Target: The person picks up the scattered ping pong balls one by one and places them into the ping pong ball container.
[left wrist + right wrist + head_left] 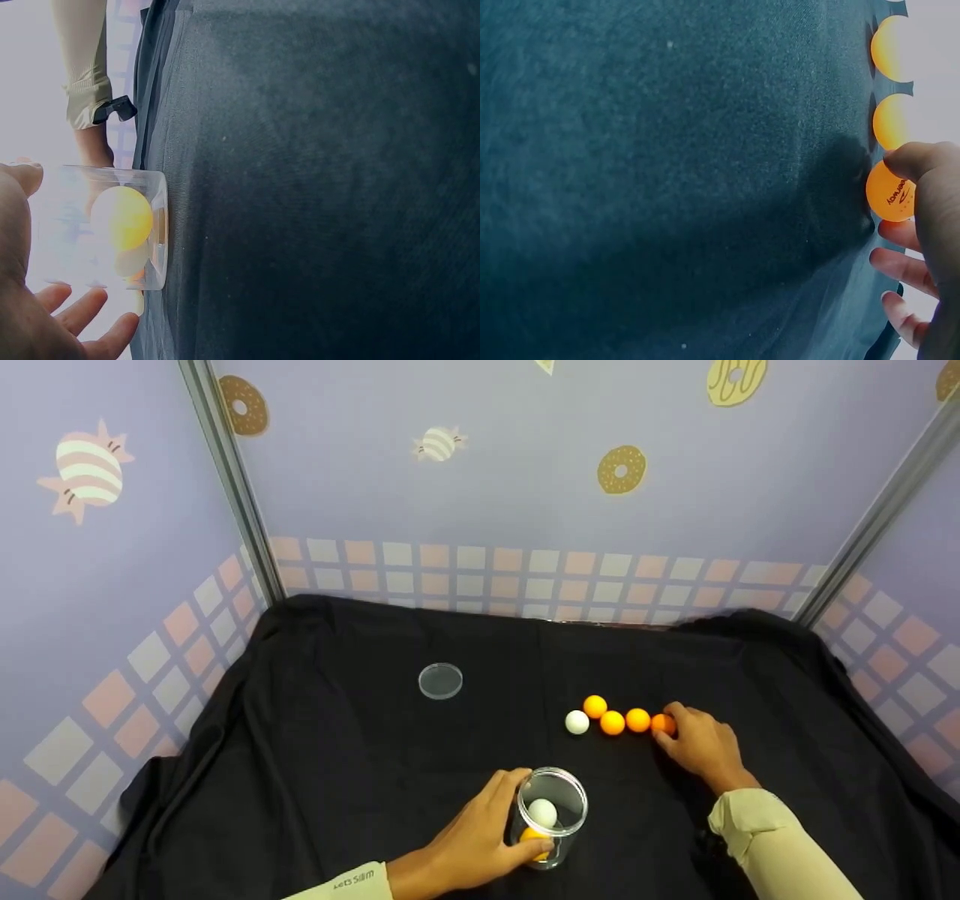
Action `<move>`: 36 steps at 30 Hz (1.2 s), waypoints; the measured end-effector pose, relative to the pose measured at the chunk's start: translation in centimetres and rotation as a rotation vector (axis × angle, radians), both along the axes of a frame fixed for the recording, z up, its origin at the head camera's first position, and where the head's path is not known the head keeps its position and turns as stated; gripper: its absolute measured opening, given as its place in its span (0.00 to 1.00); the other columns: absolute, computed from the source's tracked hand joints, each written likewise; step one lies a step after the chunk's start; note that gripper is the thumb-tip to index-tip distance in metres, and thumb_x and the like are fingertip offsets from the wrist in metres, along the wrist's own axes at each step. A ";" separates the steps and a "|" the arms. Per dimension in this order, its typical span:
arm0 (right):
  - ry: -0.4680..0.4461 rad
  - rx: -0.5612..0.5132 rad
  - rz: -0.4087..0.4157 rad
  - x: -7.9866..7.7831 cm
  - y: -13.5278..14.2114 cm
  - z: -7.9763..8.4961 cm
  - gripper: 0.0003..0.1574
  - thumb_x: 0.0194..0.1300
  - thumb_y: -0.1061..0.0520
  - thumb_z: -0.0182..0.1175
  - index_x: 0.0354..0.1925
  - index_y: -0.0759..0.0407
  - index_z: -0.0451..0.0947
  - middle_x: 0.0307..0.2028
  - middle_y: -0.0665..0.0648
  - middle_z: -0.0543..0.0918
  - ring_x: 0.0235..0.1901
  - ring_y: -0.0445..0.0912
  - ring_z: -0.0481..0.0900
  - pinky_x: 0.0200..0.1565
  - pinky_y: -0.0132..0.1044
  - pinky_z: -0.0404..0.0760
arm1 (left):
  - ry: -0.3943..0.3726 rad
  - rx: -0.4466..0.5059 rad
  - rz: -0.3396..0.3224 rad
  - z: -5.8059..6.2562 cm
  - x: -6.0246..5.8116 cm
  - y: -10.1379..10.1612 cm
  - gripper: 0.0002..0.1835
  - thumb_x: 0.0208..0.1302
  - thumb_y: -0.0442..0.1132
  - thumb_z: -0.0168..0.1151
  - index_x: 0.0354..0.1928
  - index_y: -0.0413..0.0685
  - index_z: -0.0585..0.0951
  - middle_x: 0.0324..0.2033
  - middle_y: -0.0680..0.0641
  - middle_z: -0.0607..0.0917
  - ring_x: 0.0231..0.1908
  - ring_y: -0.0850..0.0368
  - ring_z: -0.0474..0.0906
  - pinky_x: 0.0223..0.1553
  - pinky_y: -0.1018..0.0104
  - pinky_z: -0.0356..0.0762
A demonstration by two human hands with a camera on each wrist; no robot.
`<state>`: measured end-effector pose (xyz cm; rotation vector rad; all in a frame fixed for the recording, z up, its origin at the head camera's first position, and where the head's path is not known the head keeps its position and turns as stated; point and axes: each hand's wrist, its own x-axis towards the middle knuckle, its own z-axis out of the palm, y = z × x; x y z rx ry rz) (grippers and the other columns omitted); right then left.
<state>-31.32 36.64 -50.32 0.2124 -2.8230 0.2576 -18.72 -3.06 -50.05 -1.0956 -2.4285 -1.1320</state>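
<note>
My left hand (474, 834) holds a clear plastic jar (568, 840), thumb on the near side and fingers on the far side. The jar stands upright with its mouth uncovered. Inside lie a white table tennis ball (542, 813) and an orange table tennis ball (122, 218). My right hand (703, 744) pinches another orange table tennis ball (892, 190) between thumb and fingers, at the right end of a group on the cloth. Dark print shows on that ball. Left of it sit several orange balls (612, 723) and one white ball (577, 722).
A round clear lid (440, 681) lies on the black cloth (360, 765), farther back and left of the jar. The cloth is wrinkled at its sides. Patterned panels (450, 510) enclose the back and both sides.
</note>
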 end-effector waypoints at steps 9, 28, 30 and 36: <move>0.024 0.024 0.013 0.5 0.1 0.0 0.22 0.62 0.47 0.70 0.48 0.58 0.79 0.33 0.59 0.84 0.26 0.53 0.77 0.27 0.54 0.75 | 0.000 0.009 -0.005 -0.1 0.0 0.0 0.42 0.62 0.59 0.70 0.72 0.50 0.64 0.53 0.49 0.76 0.50 0.62 0.77 0.56 0.64 0.80; 0.226 -0.017 0.145 2.4 -1.4 2.1 0.21 0.59 0.47 0.73 0.47 0.55 0.83 0.35 0.58 0.87 0.23 0.51 0.76 0.26 0.50 0.77 | 0.004 0.010 -0.004 -0.1 0.1 0.0 0.42 0.62 0.58 0.71 0.71 0.49 0.64 0.53 0.48 0.77 0.50 0.61 0.78 0.56 0.63 0.80; 0.249 -0.017 0.168 2.7 -2.0 2.4 0.21 0.58 0.47 0.74 0.47 0.55 0.83 0.34 0.58 0.87 0.23 0.50 0.76 0.27 0.48 0.76 | 0.007 0.007 -0.002 -0.1 0.1 0.0 0.42 0.62 0.59 0.71 0.71 0.49 0.64 0.53 0.48 0.77 0.50 0.60 0.78 0.56 0.63 0.80; 0.314 -0.035 0.237 4.0 -3.9 3.1 0.24 0.55 0.46 0.75 0.47 0.54 0.84 0.34 0.57 0.87 0.26 0.48 0.77 0.30 0.47 0.76 | -0.018 0.000 0.003 0.0 0.0 0.0 0.42 0.62 0.59 0.71 0.72 0.50 0.64 0.54 0.49 0.77 0.51 0.61 0.78 0.56 0.63 0.80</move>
